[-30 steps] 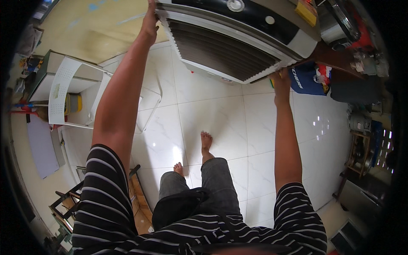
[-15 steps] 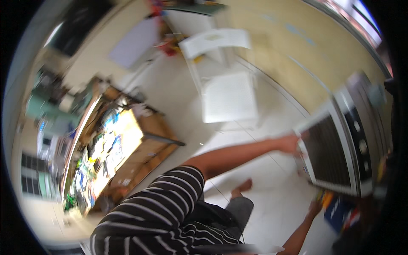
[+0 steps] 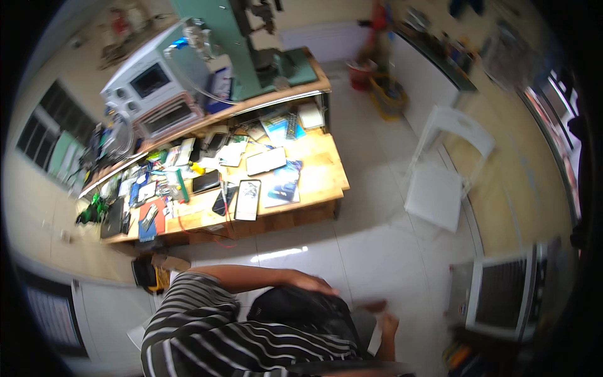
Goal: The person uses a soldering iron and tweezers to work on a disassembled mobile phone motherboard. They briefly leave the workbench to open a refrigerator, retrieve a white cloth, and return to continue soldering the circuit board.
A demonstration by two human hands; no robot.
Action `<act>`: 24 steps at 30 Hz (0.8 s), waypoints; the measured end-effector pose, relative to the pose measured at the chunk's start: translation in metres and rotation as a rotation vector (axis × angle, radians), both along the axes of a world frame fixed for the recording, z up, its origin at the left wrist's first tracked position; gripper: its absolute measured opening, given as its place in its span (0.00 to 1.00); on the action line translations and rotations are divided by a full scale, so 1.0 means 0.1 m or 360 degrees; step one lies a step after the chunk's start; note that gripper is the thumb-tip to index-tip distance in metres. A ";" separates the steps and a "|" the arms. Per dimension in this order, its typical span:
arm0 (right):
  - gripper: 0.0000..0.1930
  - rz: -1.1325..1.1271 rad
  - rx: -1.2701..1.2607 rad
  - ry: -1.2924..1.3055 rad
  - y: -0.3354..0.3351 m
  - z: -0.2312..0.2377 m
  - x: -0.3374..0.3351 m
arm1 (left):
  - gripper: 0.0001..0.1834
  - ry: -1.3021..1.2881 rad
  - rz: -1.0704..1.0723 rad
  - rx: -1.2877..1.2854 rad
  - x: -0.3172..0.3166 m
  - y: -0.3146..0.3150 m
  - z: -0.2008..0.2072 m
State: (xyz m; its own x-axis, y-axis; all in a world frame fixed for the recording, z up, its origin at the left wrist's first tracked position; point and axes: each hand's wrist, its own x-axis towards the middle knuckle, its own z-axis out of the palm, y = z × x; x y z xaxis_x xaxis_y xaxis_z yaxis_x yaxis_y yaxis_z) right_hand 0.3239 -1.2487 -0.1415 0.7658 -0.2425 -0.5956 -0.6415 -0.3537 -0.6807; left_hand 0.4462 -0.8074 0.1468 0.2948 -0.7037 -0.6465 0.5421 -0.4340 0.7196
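My left hand lies across the top of a black bag worn at my waist over a striped shirt. Its fingers look stretched out, with nothing seen in them. Lower right, my right hand hangs beside my leg, close to a bare foot. It is small and smeared, so its finger shape is unclear, and no object shows in it. Ahead of me stands a wooden workbench, strewn with phones, a white-screened tablet-like device, booklets and small tools.
On the bench's raised shelf stand a white oven-like machine and a green press. A white chair is at the right by the wall. Below it sits a grey-framed appliance. A red bucket and yellow basket stand far back.
My view has swung left, bringing the workbench to the front and the chair to the right. My left hand has left the grey-framed appliance and come back to my waist.
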 end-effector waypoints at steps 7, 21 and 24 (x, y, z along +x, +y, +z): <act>0.15 0.0631 -0.0467 -0.0612 1.82 0.52 0.56 | 0.35 -0.0390 0.0569 0.0749 -2.12 2.05 0.62; 0.13 0.0576 0.0066 -0.0034 4.88 0.09 -1.45 | 0.22 -0.0150 0.0799 0.0514 -3.83 4.03 0.65; 0.14 0.0769 0.0163 0.0145 5.56 -0.13 -1.90 | 0.24 -0.0099 0.0511 0.0731 -3.67 3.98 0.67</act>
State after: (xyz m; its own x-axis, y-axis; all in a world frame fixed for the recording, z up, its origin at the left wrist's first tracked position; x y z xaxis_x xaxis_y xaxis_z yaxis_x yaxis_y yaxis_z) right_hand 0.1337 -0.6922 -0.1549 0.7201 0.1901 -0.6673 -0.4792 -0.5594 -0.6764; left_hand 0.0790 -0.4091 0.2137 0.4948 -0.2230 -0.8399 0.6613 -0.5304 0.5304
